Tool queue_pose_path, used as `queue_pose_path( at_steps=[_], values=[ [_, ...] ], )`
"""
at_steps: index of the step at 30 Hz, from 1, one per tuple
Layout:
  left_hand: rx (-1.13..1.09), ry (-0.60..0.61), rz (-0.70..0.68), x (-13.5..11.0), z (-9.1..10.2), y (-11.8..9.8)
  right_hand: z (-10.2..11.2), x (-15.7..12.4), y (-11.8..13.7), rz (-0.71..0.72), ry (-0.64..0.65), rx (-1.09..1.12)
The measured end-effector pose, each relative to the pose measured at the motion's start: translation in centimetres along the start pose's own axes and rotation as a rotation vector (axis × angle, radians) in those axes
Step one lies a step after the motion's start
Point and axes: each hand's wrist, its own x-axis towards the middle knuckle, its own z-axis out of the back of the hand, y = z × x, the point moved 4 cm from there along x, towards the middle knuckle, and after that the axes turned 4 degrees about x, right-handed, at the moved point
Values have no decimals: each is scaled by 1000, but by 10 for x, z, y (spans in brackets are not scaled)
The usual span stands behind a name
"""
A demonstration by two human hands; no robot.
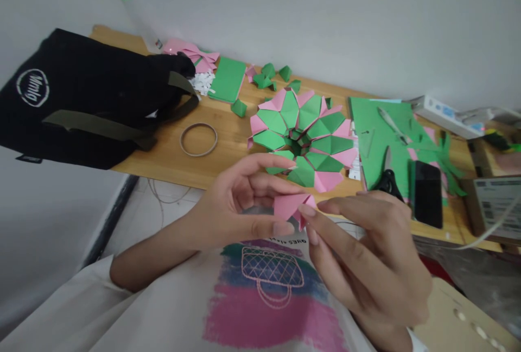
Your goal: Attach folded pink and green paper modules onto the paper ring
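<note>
A small folded piece of pink paper (290,205) is held in front of my shirt, just short of the table's edge. My left hand (244,202) grips its left side between thumb and fingers. At the other end, the fingertips of my right hand (366,249) pinch the paper's folded corner. Right behind my hands on the table lies a ring-shaped, flower-like paper piece (321,129) made of green and pink folded units, with a dark hole in its middle.
On the wooden table (163,170) lie a black bag (93,96), a tape roll (198,139), green paper (228,77) and small folded green pieces (266,74). To the right are green sheets (366,124), a craft knife (393,124), scissors (388,178), a phone (427,194) and a box (499,205).
</note>
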Motion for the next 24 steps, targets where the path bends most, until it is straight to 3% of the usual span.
queue_pose_path(
  at_steps=[7,13,19,24],
  values=[
    [-81,18,44,0,0,3,2,-1,0,30,62,-6],
    [-78,33,34,0,1,5,0,1,2,37,18,-6],
    [204,11,-114,-4,2,0,-4,1,0,-53,17,65],
    [446,-25,-122,-9,0,-3,-8,0,-5,-106,81,234]
  ],
)
